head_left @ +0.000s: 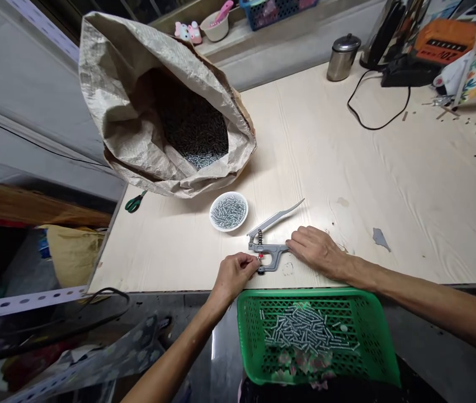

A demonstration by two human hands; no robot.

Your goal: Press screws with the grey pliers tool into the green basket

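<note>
Grey snap-fastener pliers (274, 250) lie near the table's front edge, with the upper handle raised and a spring and a red piece at the jaw. My right hand (314, 249) is closed round the end of the lower handle. At the jaw, my left hand (238, 272) pinches something too small to make out, its fingertips beside the red piece. A white bowl (229, 211) full of small silvery spring-like metal pieces stands just behind the pliers. Below the table edge, a green plastic basket (244, 336) holds many similar metal pieces (302, 330).
A large woven sack (112, 95) of metal pieces stands open at the back left. Green-handled scissors (134, 202) lie at the left edge. A metal canister (343, 57), a black cable (359, 120) and an orange box (445, 42) are at the back right. A grey scrap (381, 239) lies right.
</note>
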